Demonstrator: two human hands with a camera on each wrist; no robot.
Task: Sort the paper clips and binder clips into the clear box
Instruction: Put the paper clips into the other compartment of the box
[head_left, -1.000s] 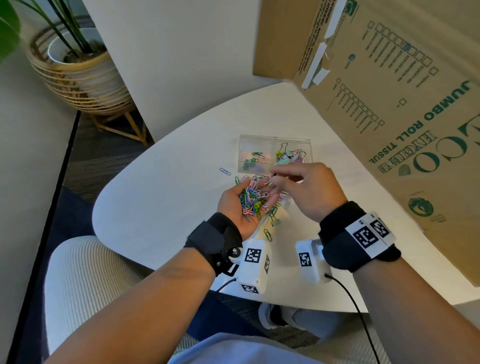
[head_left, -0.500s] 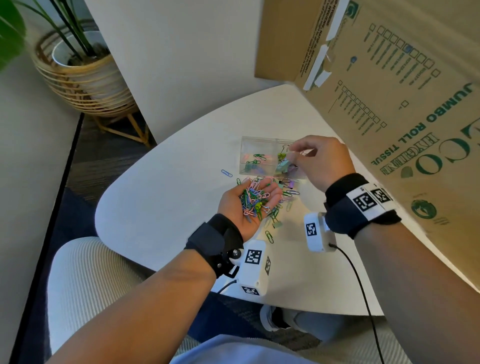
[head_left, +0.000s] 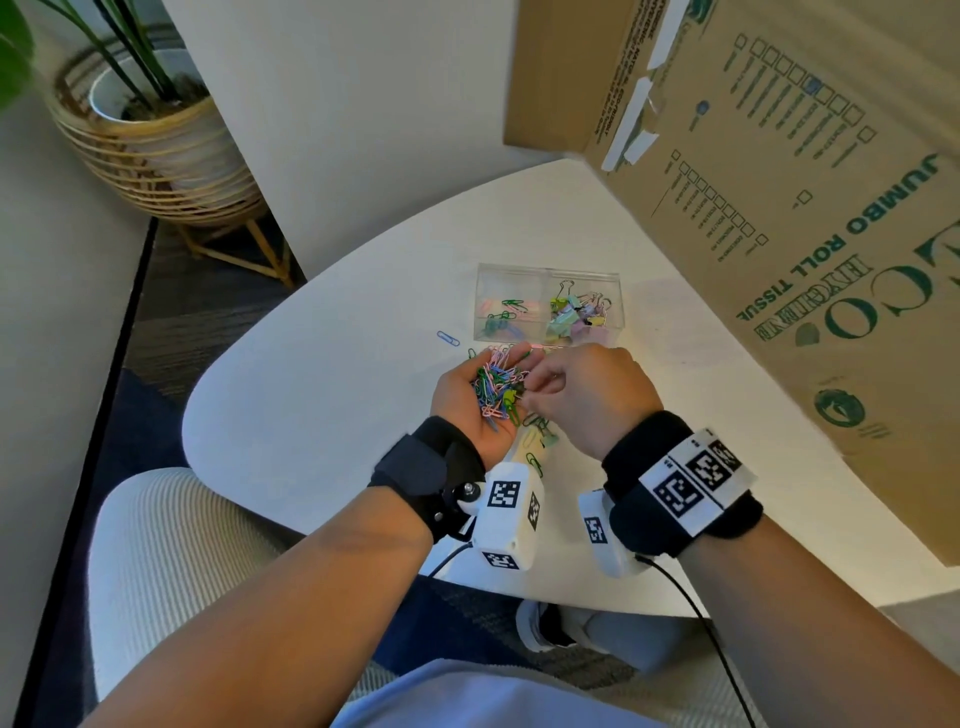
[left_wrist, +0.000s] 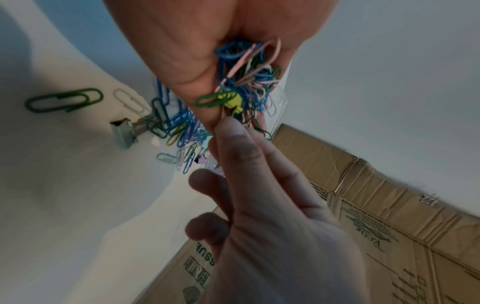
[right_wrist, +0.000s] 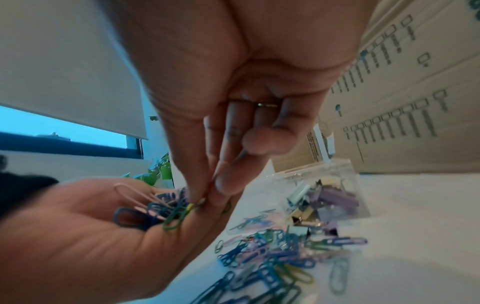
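**Clip sorting: hands over the tabletop, two-compartment clear box beyond**

The clear box (head_left: 548, 306) stands at centre frame in the head view, on the white tabletop (head_left: 322, 405), just beyond both hands. Its left compartment holds a few paper clips (head_left: 506, 312), green and pink; its right compartment holds a heap of pastel binder clips (head_left: 574, 317). The left hand (head_left: 470, 400) lies palm up, fingers loosely cupped around a tangled handful of coloured paper clips (head_left: 498, 387). A yellow binder clip (left_wrist: 233, 101) sits among them. The right hand (head_left: 587, 395) is set against the left palm, thumb and forefinger pressed together on the wire handle of that yellow clip; the other fingers are curled in. Loose clips (right_wrist: 272, 253) are scattered on the tabletop below the hands, and a single blue clip (head_left: 448, 339) lies apart, left of the box. A grey binder clip (left_wrist: 123, 131) lies at the left of the left wrist view. The scattered pile is largely hidden by the hands in the head view; in the right wrist view it is blurred. A cardboard carton (head_left: 779, 208) fills the upper right, cut off by the frame edge
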